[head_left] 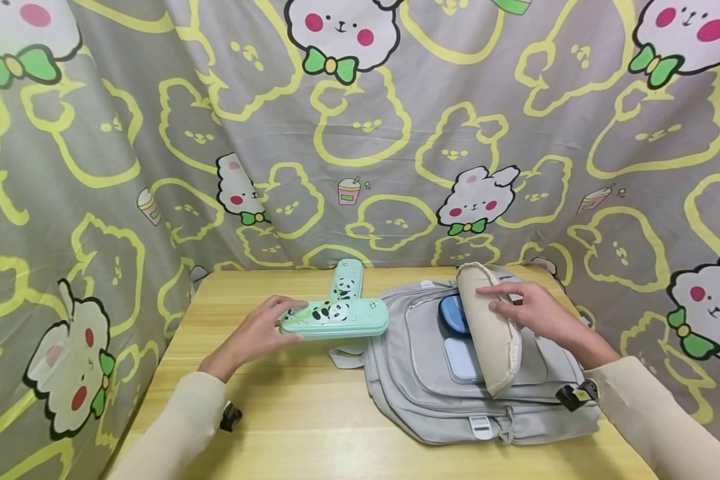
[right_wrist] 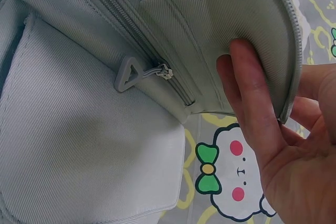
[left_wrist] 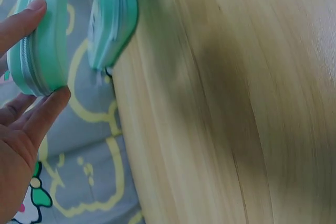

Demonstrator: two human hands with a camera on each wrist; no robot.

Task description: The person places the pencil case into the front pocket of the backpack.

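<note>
My left hand [head_left: 255, 337] grips a mint-green zippered pencil case [head_left: 351, 319] with a panda print by its left end, thumb and fingers on opposite sides. The case is raised above the table, its right end beside the grey backpack [head_left: 396, 393]. In the left wrist view the thumb lies along its zipper. My right hand [head_left: 540, 317] holds the edge of the backpack's front flap [head_left: 486, 327], which is lifted to show a beige side. A dark blue rounded item [head_left: 452, 315] and a pale blue flat item [head_left: 461, 360] sit at the opening, partly hidden by the flap.
A second mint-green panda pencil case [head_left: 348, 273] lies on the wooden table [head_left: 288, 413] near its back edge. A backpack strap [head_left: 347, 358] sticks out on the left. Patterned grey curtains [head_left: 384, 147] hang behind and at both sides.
</note>
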